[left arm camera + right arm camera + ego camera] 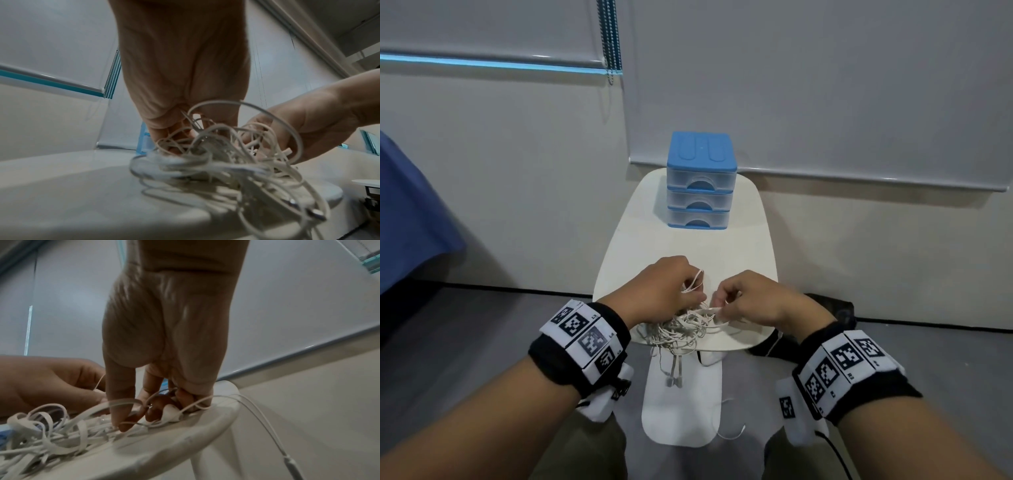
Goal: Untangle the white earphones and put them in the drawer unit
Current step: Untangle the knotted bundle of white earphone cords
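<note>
Head view: your left hand (661,291) and right hand (753,301) are both down on the white earphones (681,330), which sit as a tangled heap at the near edge of the white bench (739,240). Left hand's fingers are curled into the top of the tangle with a loop of cord sticking up between them; left wrist view confirms cords running up into the curled fingers (164,129). Right hand pinches a strand between thumb and fingers; right wrist view shows the thumb tip pressed on the cords at the bench surface, with an earbud (171,414) lying just beside the curled fingers (185,395). Several cords hang off the bench's near edge, two ends dangling over the white base (681,411) below. One cord trails off the right side of the bench and ends in a plug (291,462) hanging in the air. Drawer unit (700,181), blue top with three clear drawers, stands at the far end of the bench, well apart from the tangle, all three drawers closed.
</note>
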Tool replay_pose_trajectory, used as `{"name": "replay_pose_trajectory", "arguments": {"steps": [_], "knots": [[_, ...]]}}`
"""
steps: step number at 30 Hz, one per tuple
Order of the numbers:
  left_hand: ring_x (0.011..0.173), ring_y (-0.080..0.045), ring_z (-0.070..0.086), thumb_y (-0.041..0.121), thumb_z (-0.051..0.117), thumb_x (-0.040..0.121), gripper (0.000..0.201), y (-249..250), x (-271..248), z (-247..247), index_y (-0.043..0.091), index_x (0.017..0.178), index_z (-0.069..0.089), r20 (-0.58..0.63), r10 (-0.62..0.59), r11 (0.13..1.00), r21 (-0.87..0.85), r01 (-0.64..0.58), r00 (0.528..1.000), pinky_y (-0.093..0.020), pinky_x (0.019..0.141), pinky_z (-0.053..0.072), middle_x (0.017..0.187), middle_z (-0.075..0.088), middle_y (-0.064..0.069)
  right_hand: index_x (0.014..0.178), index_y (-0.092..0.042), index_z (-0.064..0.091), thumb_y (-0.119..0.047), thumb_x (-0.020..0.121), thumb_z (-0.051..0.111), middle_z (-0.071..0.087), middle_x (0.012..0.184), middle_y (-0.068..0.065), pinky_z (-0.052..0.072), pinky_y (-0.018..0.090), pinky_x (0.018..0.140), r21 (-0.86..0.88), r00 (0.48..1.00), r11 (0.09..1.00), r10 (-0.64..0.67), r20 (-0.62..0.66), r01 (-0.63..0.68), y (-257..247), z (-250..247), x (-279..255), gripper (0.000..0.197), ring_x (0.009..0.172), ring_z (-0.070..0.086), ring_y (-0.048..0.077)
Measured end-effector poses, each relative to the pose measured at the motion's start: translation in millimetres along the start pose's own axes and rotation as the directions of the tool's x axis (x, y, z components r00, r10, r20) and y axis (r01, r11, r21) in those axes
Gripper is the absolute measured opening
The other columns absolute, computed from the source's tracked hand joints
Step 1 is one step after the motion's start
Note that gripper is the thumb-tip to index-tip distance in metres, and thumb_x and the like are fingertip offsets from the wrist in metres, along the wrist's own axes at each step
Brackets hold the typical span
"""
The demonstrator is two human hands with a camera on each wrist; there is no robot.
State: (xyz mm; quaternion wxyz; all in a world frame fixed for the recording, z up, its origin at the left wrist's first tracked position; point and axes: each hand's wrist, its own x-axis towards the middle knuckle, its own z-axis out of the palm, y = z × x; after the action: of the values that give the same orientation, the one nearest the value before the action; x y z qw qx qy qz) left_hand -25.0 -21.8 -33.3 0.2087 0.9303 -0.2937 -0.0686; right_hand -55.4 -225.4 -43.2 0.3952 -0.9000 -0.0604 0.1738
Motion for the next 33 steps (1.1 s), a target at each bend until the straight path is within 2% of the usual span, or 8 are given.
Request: {"name": "replay_pose_trajectory", "arguments": {"steps": [7,11,15,19,22,26,30,33], "knots": [[0.092,-0.003,0.055,0.063,0.069,0.087,0.029,6,-15,-11,0.039,0.099,0.061,0.088,0.023,0.983,-0.182,-0.006,0.996,-0.024,0.085,0.045,0.105,0.055,0.011,0.085,-0.012,0.066,-0.012,0.093,0.067,0.064,0.078,0.002,0.04,0.031,0.066,0.116,0.995,0.992,0.063,-0.075,-0.054,4,6,-3,0.008,0.07,0.053,0.014],[0.102,-0.007,0.053,0.052,0.086,0.076,0.057,1,-15,-9,0.036,0.121,0.055,0.19,0.026,0.999,-0.045,-0.018,0.981,-0.026,0.089,0.045,0.113,0.047,0.011,0.096,-0.006,0.06,-0.006,0.097,0.059,0.069,0.075,0.012,0.038,0.028,0.055,0.331,0.991,0.935,0.133,0.003,-0.127,-1,2,0,0.002,0.065,0.05,0.021],[0.096,-0.014,0.053,0.04,0.079,0.085,0.033,-1,-10,-5,0.033,0.108,0.057,0.161,-0.008,0.999,-0.034,0.014,0.987,-0.03,0.083,0.045,0.105,0.042,0.011,0.09,-0.005,0.062,-0.007,0.097,0.061,0.057,0.057,0.003,0.037,0.029,0.051,0.392,0.98,0.899,0.194,0.043,-0.195,-5,-4,5,0.008,0.049,0.043,0.012],[0.098,-0.015,0.055,0.032,0.071,0.091,0.022,-5,-2,-7,0.025,0.112,0.067,0.146,-0.029,0.997,-0.072,0.04,0.989,-0.031,0.088,0.047,0.107,0.048,0.006,0.083,-0.01,0.072,-0.028,0.104,0.053,0.066,0.085,0.012,0.035,0.029,0.055,0.593,0.959,0.761,0.271,0.077,-0.263,-4,-12,9,0.034,0.059,0.044,0.012],[0.098,-0.012,0.057,0.029,0.071,0.092,0.017,-8,1,-11,0.026,0.108,0.071,0.09,-0.045,0.985,-0.161,0.059,0.995,-0.028,0.088,0.046,0.109,0.053,0.006,0.091,-0.001,0.071,-0.021,0.102,0.047,0.069,0.094,0.021,0.04,0.031,0.051,0.728,0.958,0.632,0.261,0.123,-0.266,-4,-16,8,0.033,0.058,0.045,0.012],[0.09,-0.008,0.063,0.027,0.077,0.09,0.007,-14,3,-20,0.031,0.094,0.073,0.008,-0.093,0.928,-0.362,0.09,0.996,-0.032,0.087,0.053,0.107,0.063,0.006,0.09,0.002,0.076,-0.008,0.096,0.054,0.06,0.065,-0.001,0.034,0.015,0.048,0.596,0.985,0.79,0.173,0.006,-0.143,-12,-14,-5,0.025,0.055,0.035,0.007],[0.068,-0.013,0.06,0.018,0.072,0.094,0.007,-10,3,-34,0.024,0.092,0.074,-0.034,-0.123,0.815,-0.573,0.082,0.992,-0.035,0.068,0.047,0.087,0.068,0.008,0.079,-0.012,0.074,-0.003,0.098,0.062,0.074,0.086,0.003,0.038,0.007,0.053,0.54,0.985,0.837,0.001,-0.172,0.093,-30,-13,-12,0.024,0.055,0.052,-0.006],[0.08,-0.018,0.066,0.02,0.067,0.098,0.013,-5,5,-47,0.023,0.106,0.076,-0.03,-0.108,0.719,-0.692,0.058,0.994,-0.036,0.076,0.047,0.094,0.077,-0.002,0.079,-0.016,0.076,-0.012,0.098,0.065,0.074,0.084,0.003,0.04,0.017,0.063,0.477,0.957,0.859,-0.044,-0.287,0.183,-46,-28,-8,0.022,0.069,0.056,0.001]]}}
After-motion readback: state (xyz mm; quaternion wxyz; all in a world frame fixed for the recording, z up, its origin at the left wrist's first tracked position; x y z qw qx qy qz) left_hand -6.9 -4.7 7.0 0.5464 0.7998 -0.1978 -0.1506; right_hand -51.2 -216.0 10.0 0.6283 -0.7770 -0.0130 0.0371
